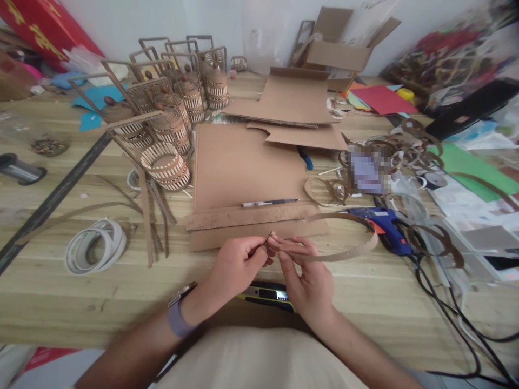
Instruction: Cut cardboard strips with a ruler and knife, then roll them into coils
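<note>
My left hand (238,263) and my right hand (307,275) meet over the table's near edge. Both pinch one end of a long curved cardboard strip (348,251), which loops out to the right and back. The left fingers are closed on the strip's tip; the right fingers lie pressed along it. A watch sits on my left wrist. Below the hands lies a yellow and black utility knife (265,294). Just beyond them is a flat cardboard sheet (243,173) with a pen (270,203) on it.
Several cardboard lanterns (166,121) stand at the back left. Tape rolls (95,249) lie at the left. A blue glue gun (385,227) with cables is on the right, amid curled strips. An open carton (338,51) and coloured paper sit behind.
</note>
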Demonstrator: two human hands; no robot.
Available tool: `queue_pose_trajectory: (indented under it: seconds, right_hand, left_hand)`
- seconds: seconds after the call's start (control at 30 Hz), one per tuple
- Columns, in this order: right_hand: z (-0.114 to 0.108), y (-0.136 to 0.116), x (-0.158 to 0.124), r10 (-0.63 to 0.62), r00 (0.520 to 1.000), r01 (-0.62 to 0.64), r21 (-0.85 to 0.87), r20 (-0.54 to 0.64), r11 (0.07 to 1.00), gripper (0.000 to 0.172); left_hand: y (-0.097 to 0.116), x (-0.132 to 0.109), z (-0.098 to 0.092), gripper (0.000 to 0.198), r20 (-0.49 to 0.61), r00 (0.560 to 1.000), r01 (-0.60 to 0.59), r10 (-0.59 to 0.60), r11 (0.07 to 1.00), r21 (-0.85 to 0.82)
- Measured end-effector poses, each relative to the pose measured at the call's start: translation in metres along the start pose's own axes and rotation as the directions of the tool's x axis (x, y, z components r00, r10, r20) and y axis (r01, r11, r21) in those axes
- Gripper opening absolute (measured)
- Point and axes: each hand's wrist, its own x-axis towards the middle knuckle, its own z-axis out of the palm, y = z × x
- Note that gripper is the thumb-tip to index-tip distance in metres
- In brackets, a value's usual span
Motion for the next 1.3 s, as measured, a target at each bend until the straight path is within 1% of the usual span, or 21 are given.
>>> queue_pose_trajectory:
  seconds: [0.07,0.13,0.27,0.4,0.47,0.53,0.6,0.67,0.77,0.83,0.97,1.1,1.2,1.3]
  right_hand:
    - [-0.0010,-0.0010,0.0010,0.083,0.997,-0.083,0.036,-0.004,0.996,0.019]
    - [-0.0011,-0.0012,0.0016,0.127,0.992,-0.125,0.064,-0.025,0.990,0.018]
    - [0.0001,0.0007,0.0009,0.066,0.997,-0.064,0.040,-0.041,0.997,0.017]
    - [0.0012,0.0010,-0.0001,-0.016,1.000,0.016,-0.014,-0.018,1.000,0.020]
    - [0.0014,0.0000,-0.0002,-0.039,0.999,0.039,-0.013,0.003,0.999,0.020]
    - [0.0011,-0.0009,-0.0004,-0.033,0.999,0.033,0.002,0.022,0.999,0.020]
    - [0.0007,-0.0010,-0.0009,0.005,1.000,-0.006,0.030,0.024,1.000,0.019]
    - [0.0007,0.0003,-0.0021,0.091,0.996,-0.090,0.072,-0.009,0.993,0.015]
    - [0.0020,0.0038,-0.0045,0.256,0.966,-0.246,0.172,-0.042,0.954,0.011]
    - [0.0033,0.0059,-0.0060,0.308,0.951,-0.293,0.217,-0.040,0.931,0.013]
    - [0.0047,0.0063,-0.0073,0.274,0.960,-0.260,0.191,-0.049,0.946,0.015]
    - [0.0042,0.0028,-0.0059,0.241,0.971,-0.239,0.195,0.013,0.951,0.014]
    - [0.0041,0.0008,-0.0032,0.293,0.955,-0.297,0.278,0.057,0.914,0.015]
    - [0.0040,0.0021,0.0014,0.348,0.931,-0.362,0.401,0.111,0.841,0.020]
  left_hand:
    - [0.0008,-0.0009,-0.0002,0.027,0.004,1.000,-0.002,0.002,1.000,-0.007]
    - [0.0022,-0.0013,-0.0006,0.026,0.018,1.000,-0.007,0.007,1.000,0.003]
    - [0.0053,-0.0002,-0.0024,0.025,0.050,0.999,0.014,-0.017,0.997,0.071]
    - [0.0045,0.0019,-0.0033,0.023,0.061,0.998,0.027,-0.029,0.999,0.032]
    - [0.0030,0.0023,-0.0023,0.021,0.044,0.999,0.029,-0.030,0.999,0.027]
    - [0.0016,0.0023,-0.0005,0.021,0.011,1.000,0.024,-0.024,0.999,0.031]
    - [0.0006,0.0019,0.0008,0.022,-0.017,1.000,0.022,-0.021,0.999,0.037]
    - [0.0000,0.0014,0.0011,0.023,-0.026,0.999,0.021,-0.020,0.999,0.046]
    - [0.0003,0.0004,-0.0004,0.024,-0.001,1.000,0.012,-0.011,0.999,0.051]
    - [0.0017,0.0001,-0.0019,0.025,0.028,1.000,0.013,-0.015,0.999,0.053]
    - [0.0053,0.0019,-0.0041,0.023,0.060,0.997,0.046,-0.052,0.995,0.092]
    - [0.0049,0.0030,-0.0046,0.020,0.048,0.997,0.047,-0.056,0.986,0.159]
    - [0.0031,0.0008,-0.0041,0.021,0.045,0.999,-0.011,0.000,0.972,0.235]
    - [0.0015,-0.0019,-0.0043,0.023,0.052,0.998,-0.035,0.023,0.967,0.252]
